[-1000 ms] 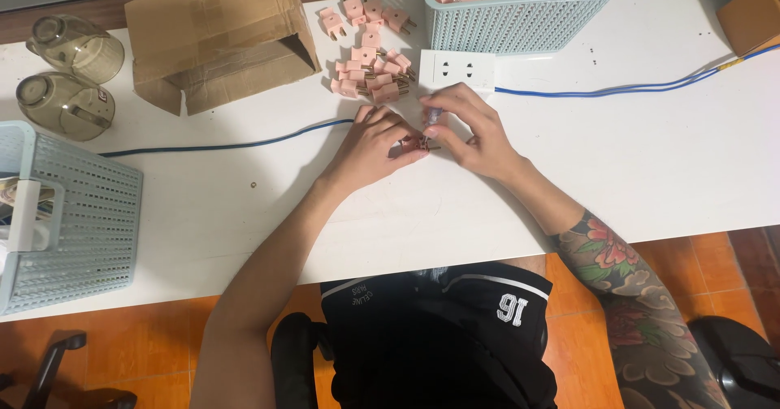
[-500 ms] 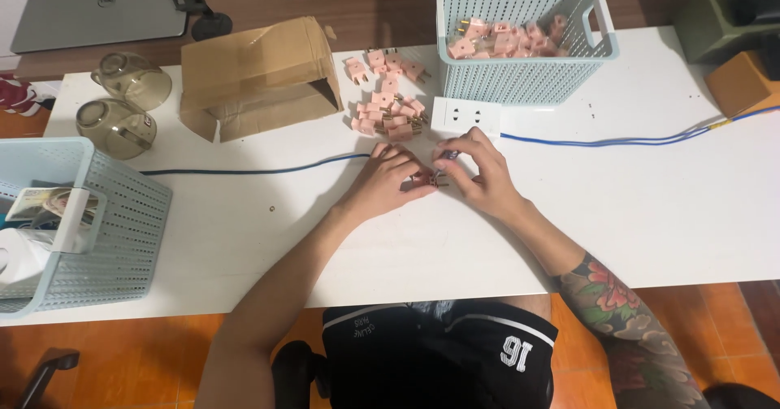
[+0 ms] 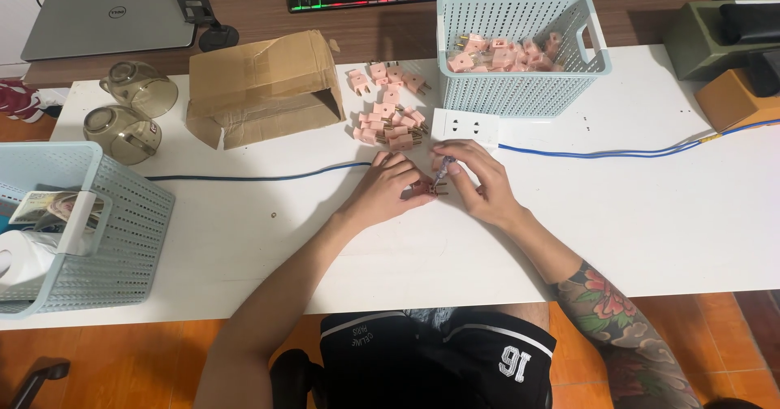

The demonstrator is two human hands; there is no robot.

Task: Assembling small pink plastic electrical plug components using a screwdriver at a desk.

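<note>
My left hand [image 3: 383, 188] and my right hand [image 3: 478, 183] meet at the middle of the white table [image 3: 650, 230]. Between them my left fingers pinch a small pink plug [image 3: 423, 188] with metal prongs. My right hand holds a thin screwdriver [image 3: 444, 168] with its tip down on the plug. Just beyond my hands lie a white socket block [image 3: 465, 125] and a loose pile of pink plugs [image 3: 388, 123].
A pale blue basket [image 3: 520, 92] holding more pink plugs stands at the back. An open cardboard box [image 3: 262, 88] and two glass cups [image 3: 130, 108] sit at the left. A second basket [image 3: 122, 230] holds a paper roll. A blue cable [image 3: 617, 152] crosses the table.
The view has tilted up, showing more of the desk behind with a laptop and keyboard. My hands stay together on the plug, now lower in the picture.
</note>
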